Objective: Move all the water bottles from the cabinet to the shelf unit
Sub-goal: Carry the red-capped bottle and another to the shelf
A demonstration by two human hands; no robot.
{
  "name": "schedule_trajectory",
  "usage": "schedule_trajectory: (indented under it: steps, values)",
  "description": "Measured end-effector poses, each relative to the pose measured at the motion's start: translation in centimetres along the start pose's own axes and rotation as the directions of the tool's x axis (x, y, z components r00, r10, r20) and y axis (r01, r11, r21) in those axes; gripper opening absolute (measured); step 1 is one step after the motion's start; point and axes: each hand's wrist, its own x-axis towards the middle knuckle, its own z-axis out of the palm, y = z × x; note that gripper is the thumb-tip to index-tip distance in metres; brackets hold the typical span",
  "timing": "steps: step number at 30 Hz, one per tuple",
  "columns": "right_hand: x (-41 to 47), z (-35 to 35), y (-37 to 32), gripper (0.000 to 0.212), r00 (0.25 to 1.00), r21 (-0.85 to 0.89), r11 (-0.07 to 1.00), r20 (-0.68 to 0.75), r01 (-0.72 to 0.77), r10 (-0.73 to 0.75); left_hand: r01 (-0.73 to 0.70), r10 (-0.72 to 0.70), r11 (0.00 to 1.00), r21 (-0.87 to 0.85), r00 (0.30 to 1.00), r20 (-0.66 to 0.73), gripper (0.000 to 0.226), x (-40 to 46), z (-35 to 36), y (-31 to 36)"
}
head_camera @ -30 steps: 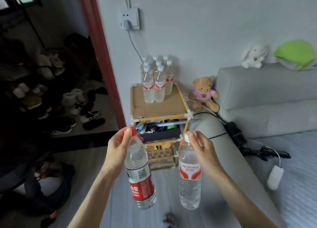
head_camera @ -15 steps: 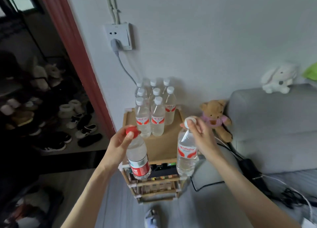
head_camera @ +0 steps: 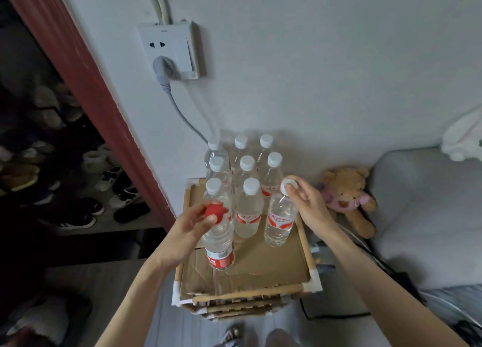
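Bottles hang upright by their caps over the shelf unit (head_camera: 307, 245) top: left hand (head_camera: 190, 226) clamped on the red-capped bottle (head_camera: 217, 245), right hand (head_camera: 307, 203) on the white-capped bottle (head_camera: 280, 220), nearer the standing bottles (head_camera: 249, 208).

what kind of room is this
Most likely a lived-in room at home, a bedroom or sitting room: a teddy bear sits by a grey sofa or bed, and shoes fill a dark entry area to the left.
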Motion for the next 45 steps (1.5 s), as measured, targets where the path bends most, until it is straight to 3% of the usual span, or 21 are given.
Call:
schedule_trajectory:
  steps: [7, 11, 15, 21, 24, 27, 30, 33, 39, 42, 45]
  values:
    - [0.3, -2.0, 0.0, 0.043, 0.982, -0.124, 0.992, 0.185, -0.018, 0.041, 0.003, 0.006, 0.992, 0.13, 0.998, -0.067, 0.042, 0.4, 0.6, 0.8]
    - [-0.3, -3.3, -0.1, 0.046, 0.961, -0.206, 0.978, 0.275, 0.045, 0.014, -0.016, 0.033, 0.992, 0.127, 0.99, -0.139, 0.026, -0.3, 1.1, 1.1]
    - [-0.1, -3.9, 0.2, 0.048, 0.937, -0.273, 0.958, 0.35, 0.083, 0.018, 0.009, 0.023, 0.987, 0.163, 0.98, -0.197, 0.029, -1.0, 1.3, 1.2]
    - [1.1, -3.3, -0.6, 0.043, 0.979, -0.612, 0.769, 0.178, 0.187, -0.096, 0.007, 0.061, 0.966, 0.258, 0.965, -0.256, 0.029, -1.0, 1.7, 1.5]
    - [1.3, -3.1, -0.5, 0.048, 0.967, -0.555, 0.806, 0.24, 0.206, -0.082, 0.025, 0.06, 0.957, 0.288, 0.957, -0.284, 0.021, -0.9, 2.0, 1.6]
    - [1.2, -3.7, -0.5, 0.045, 0.933, -0.472, 0.852, 0.357, 0.227, -0.051, 0.038, 0.127, 0.9, 0.434, 0.93, -0.344, 0.02, -0.7, 2.3, 1.4]
    - [1.5, -3.9, -0.8, 0.035, 0.954, -0.542, 0.812, 0.293, 0.218, -0.06, 0.028, 0.154, 0.888, 0.459, 0.922, -0.354, 0.03, -0.3, 2.5, 1.5]
    - [2.0, -3.9, -1.1, 0.042, 0.969, -0.652, 0.722, 0.219, 0.23, -0.111, 0.031, 0.13, 0.887, 0.461, 0.94, -0.314, 0.032, -0.6, 2.3, 1.8]
    - [1.6, -4.5, -0.4, 0.044, 0.931, -0.542, 0.794, 0.355, 0.276, -0.082, 0.023, 0.161, 0.893, 0.45, 0.916, -0.367, 0.029, -1.5, 2.3, 1.6]
    - [1.8, -4.4, -0.5, 0.036, 0.963, -0.613, 0.757, 0.257, 0.225, -0.079, 0.032, 0.191, 0.876, 0.481, 0.893, -0.408, 0.027, -1.0, 2.7, 1.3]
    - [1.9, -4.3, -0.7, 0.041, 0.974, -0.707, 0.673, 0.199, 0.218, -0.107, 0.002, 0.177, 0.9, 0.437, 0.913, -0.368, 0.036, -1.2, 2.6, 1.5]
